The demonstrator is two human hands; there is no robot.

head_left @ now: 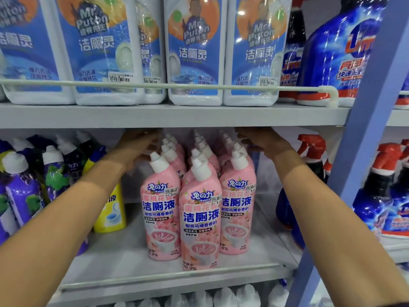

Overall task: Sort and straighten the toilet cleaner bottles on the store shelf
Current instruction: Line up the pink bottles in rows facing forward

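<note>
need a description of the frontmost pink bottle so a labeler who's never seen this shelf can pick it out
Start at the lower shelf, between the two reaching arms, where a cluster of pink bottles stands in three rows running back. The target is the front bottle of the middle row. Unlike its same-labelled neighbours, it stands furthest forward, nearest the shelf's front edge, overlapping the bottles on either side.

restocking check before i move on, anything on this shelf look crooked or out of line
Yes. The front middle pink bottle stands forward of its two neighbours, breaking the front row. The left front pink bottle tilts slightly. No spills or damage visible.
</note>
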